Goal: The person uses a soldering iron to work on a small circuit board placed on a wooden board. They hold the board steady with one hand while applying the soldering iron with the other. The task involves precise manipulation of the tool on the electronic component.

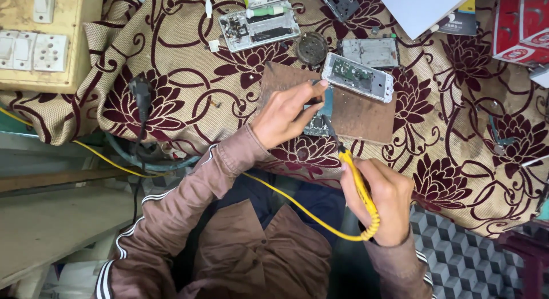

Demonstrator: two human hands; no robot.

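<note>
My left hand (pixel 284 111) presses down on a small circuit board (pixel 320 123) that lies on a brown wooden board (pixel 360 113). My right hand (pixel 382 197) grips a yellow-handled soldering iron (pixel 359 187), its dark tip (pixel 333 133) reaching the circuit board's lower right edge. A yellow cord (pixel 297 207) runs from the iron's handle off to the left. An opened phone body (pixel 358 76) with a green board inside rests tilted on the wooden board's top edge.
A flowered maroon and beige cloth (pixel 457 122) covers the table. On it lie another opened phone frame (pixel 260 27), a grey metal plate (pixel 370 51), a round dark tin (pixel 311 47) and red boxes (pixel 521 24). A switch panel (pixel 34 50) and black plug (pixel 140 90) are left.
</note>
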